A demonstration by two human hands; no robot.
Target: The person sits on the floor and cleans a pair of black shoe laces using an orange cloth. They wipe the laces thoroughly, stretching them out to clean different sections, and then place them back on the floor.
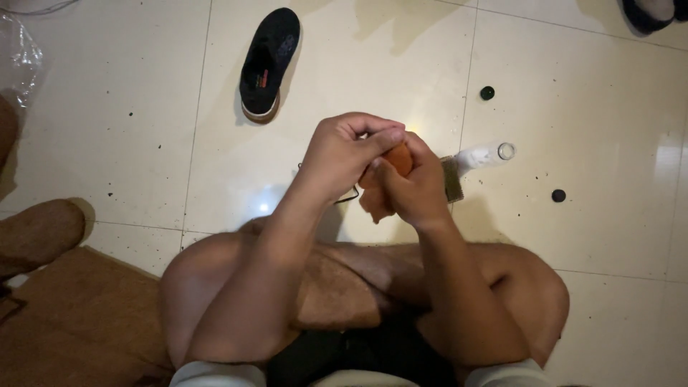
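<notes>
both hands' fingers [373,132] wrapped round orange cloth [390,175].

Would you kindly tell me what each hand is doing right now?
Left hand: closed on the orange cloth.
Right hand: closed on the same cloth.

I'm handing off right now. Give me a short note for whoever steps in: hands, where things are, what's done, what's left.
Left hand: closed around the top of the orange cloth, fingers curled over it.
Right hand: gripping the same cloth from below; a loose corner hangs between the hands.
Things: black slip-on shoe lies alone on the tiled floor, untouched. Open white bottle lies on its side just beyond the right hand, with a brush partly hidden next to it. Two dark caps and lie loose nearby.
Done: bottle opened, cloth in hand.
Left: cannot tell whether the shoe is wiped; caps are still off.
</notes>
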